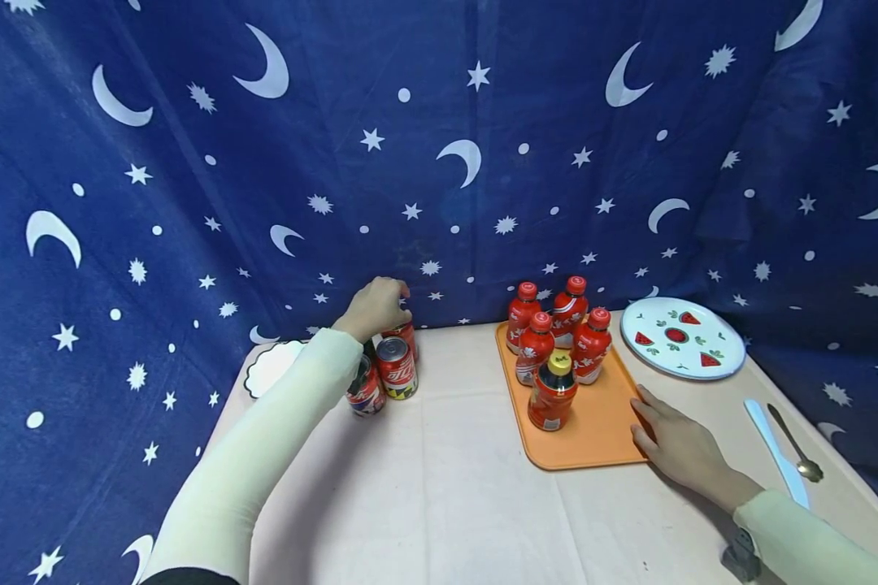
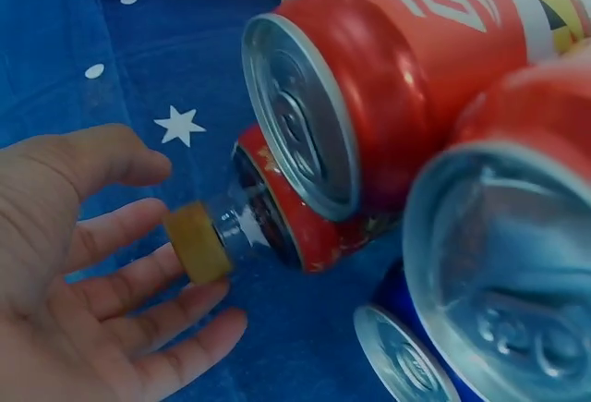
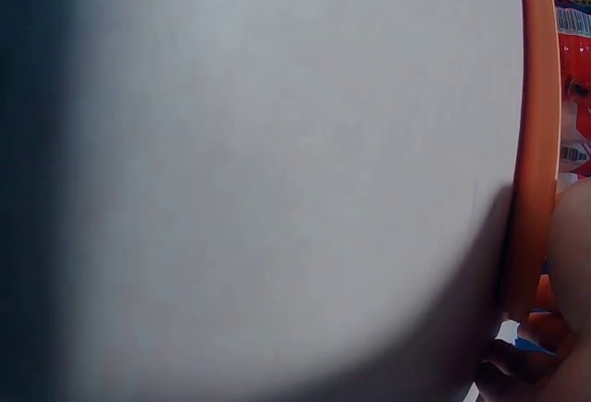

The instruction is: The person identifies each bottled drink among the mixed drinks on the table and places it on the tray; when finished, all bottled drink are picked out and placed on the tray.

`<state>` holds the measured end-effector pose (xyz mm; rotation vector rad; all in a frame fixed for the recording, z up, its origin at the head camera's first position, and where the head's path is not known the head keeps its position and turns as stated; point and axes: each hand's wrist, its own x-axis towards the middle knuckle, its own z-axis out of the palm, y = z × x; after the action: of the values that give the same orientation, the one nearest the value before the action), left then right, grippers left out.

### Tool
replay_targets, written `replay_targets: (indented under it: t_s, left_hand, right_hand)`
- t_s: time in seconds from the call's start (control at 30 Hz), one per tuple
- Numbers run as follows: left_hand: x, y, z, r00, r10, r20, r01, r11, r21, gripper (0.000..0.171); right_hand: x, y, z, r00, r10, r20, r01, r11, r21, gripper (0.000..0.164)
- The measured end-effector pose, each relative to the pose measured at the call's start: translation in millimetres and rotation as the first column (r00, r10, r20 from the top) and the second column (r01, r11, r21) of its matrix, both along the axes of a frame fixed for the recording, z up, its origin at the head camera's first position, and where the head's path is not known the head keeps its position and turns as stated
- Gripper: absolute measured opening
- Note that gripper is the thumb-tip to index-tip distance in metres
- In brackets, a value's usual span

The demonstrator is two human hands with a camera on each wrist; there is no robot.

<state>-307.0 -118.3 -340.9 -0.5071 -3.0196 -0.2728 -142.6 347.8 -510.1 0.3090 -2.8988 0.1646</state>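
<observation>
In the head view my left hand (image 1: 377, 307) is at the back left, above a group of cans. The left wrist view shows that hand (image 2: 111, 263) with fingers spread around the yellow cap (image 2: 199, 243) of a red-labelled bottle (image 2: 294, 208); the thumb stays apart from the cap. Beside it are a red can (image 2: 388, 69), another red can (image 2: 526, 236) and a blue can (image 2: 406, 356). My right hand (image 1: 684, 443) holds the right edge of an orange tray (image 1: 607, 431), thumb over the rim. Several red bottles (image 1: 554, 390) stand on the tray, one yellow-capped.
A white plate with watermelon prints (image 1: 676, 357) lies at the back right. A light blue knife (image 1: 775, 451) and a spoon (image 1: 797, 447) lie at the right. Partly behind my left arm is a dark-rimmed white plate (image 1: 269, 367). A blue patterned curtain (image 1: 439, 162) borders the table (image 1: 475, 504).
</observation>
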Motion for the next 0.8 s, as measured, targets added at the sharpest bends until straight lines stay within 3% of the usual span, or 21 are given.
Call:
replay_targets:
  t_s: [0.3,0.8]
  left_hand:
    - [2.0,-4.6,-1.0,0.995,0.016,0.099,-0.026,0.995,0.097,0.033]
    - [1.1,5.2,-5.7,0.991,0.019,0.129,-0.031,0.995,0.094,0.028]
  right_hand:
    - [0.0,-0.4,0.5,1.0,0.006,-0.014,-0.006,1.0,-0.007,0.052]
    - [-0.8,2.0,-2.9,1.0,-0.004,-0.006,0.004,1.0,0.001,0.053]
